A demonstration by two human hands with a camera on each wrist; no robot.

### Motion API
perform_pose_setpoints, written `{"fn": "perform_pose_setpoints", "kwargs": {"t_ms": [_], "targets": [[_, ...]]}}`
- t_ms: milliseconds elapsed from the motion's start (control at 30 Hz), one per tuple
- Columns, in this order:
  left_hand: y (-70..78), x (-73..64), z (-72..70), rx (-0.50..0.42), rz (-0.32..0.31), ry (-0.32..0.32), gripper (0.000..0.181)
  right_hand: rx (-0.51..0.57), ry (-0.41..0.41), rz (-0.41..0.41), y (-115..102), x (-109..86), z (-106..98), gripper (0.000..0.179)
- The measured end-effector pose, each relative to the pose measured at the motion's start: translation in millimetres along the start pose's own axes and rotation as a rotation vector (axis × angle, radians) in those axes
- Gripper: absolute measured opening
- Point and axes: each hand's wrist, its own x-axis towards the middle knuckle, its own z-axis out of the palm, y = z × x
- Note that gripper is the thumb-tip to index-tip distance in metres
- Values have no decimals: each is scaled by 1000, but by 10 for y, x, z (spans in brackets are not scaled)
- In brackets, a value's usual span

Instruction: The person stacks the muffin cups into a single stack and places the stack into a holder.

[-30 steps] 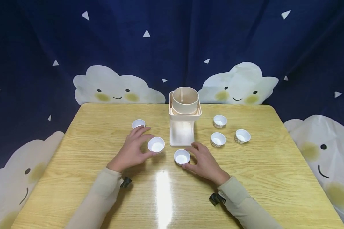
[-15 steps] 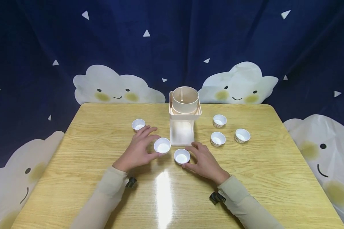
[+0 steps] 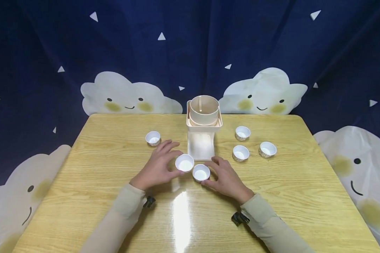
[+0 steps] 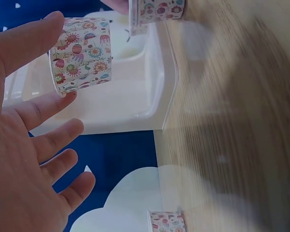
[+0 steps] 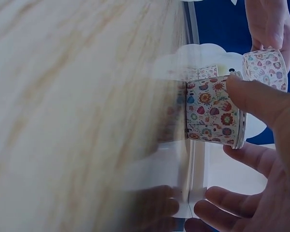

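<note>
My left hand [image 3: 159, 167] pinches a small white paper baking cup [image 3: 184, 163] between thumb and index finger, its other fingers spread. In the left wrist view this baking cup [image 4: 82, 58] shows a colourful flower print and is held up off the wood. Just right of it and nearer to me, my right hand [image 3: 226, 179] grips a second baking cup [image 3: 201, 173] at the rim with thumb and index finger. The right wrist view has that second baking cup [image 5: 212, 111] with its base on the tabletop. Both cups are upright, the left one higher.
Behind the hands stands a beige plastic stand [image 3: 201, 147] carrying a round container [image 3: 204, 110]. Three more baking cups [image 3: 240, 153] sit to its right, another baking cup [image 3: 153, 138] to its left. The wooden table [image 3: 291, 196] ends at a dark blue curtain [image 3: 190, 45].
My left hand has carried its baking cup rightward, close beside the one in my right hand. The right hand and its cup have stayed in place.
</note>
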Motion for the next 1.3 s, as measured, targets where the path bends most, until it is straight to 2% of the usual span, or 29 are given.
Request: {"fn": "perform_pose_setpoints", "kwargs": {"t_ms": [367, 633, 967, 1300], "targets": [[93, 47, 37, 0, 12, -16, 53, -2, 15, -26, -3, 7, 10, 61], [167, 110, 108, 8, 45, -33, 55, 6, 16, -19, -10, 5, 3, 63], [222, 143, 193, 29, 20, -104, 56, 2, 13, -13, -9, -8, 20, 63], [256, 157, 259, 10, 37, -104, 57, 2, 31, -22, 5, 1, 32, 65]]}}
